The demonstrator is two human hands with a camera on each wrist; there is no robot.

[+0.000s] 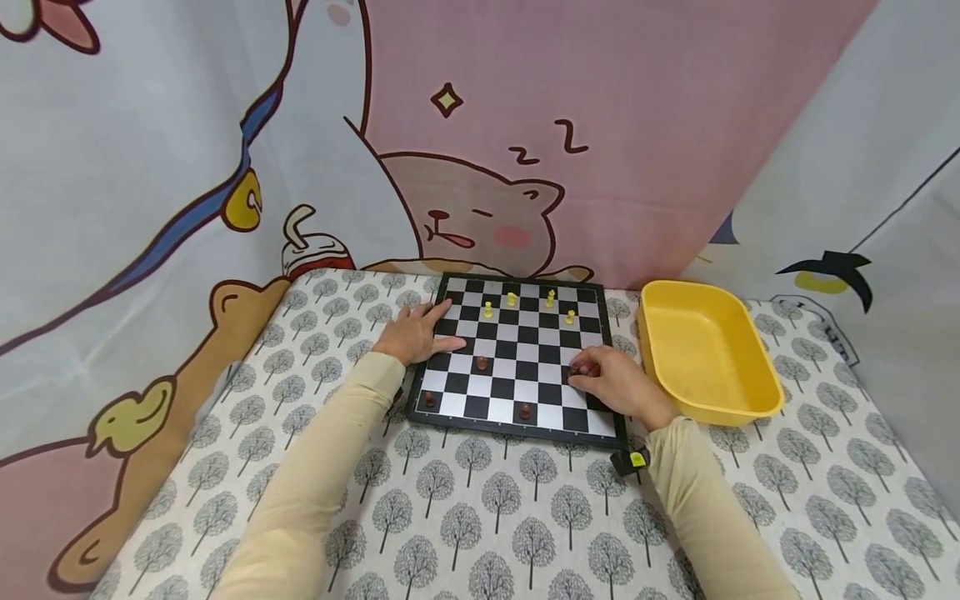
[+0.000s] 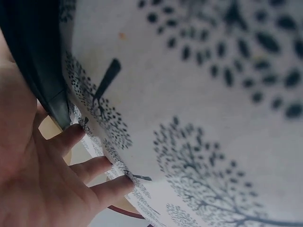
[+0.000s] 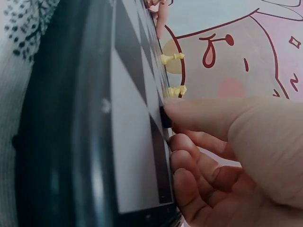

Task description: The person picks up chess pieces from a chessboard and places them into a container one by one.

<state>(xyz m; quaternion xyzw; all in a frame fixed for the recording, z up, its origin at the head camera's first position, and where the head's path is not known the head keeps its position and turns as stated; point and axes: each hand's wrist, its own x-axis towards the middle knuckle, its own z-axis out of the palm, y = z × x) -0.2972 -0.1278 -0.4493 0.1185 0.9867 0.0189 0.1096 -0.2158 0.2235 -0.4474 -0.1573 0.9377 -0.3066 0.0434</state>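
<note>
A black-and-white chessboard (image 1: 516,432) lies on the cloth. My right hand (image 1: 617,382) is over its right side, thumb and fingertips pinching a dark chess piece (image 3: 165,117) close to the squares; the fingers mostly hide it. My left hand (image 1: 411,335), fingers spread, rests on the board's left edge; the left wrist view shows its straight fingers (image 2: 102,194) beside the dark rim. Loose dark pieces stand at the left-centre (image 1: 482,363), the near left corner (image 1: 430,400) and the near edge (image 1: 525,412). Several yellow pieces (image 1: 488,310) stand towards the far side.
A yellow plastic tray (image 1: 708,354) sits on the cloth to the right of the board, close to my right hand. The tabletop has a tree-patterned cloth (image 1: 472,508). Behind it hangs a cartoon-printed curtain (image 1: 480,196), which also runs along both sides.
</note>
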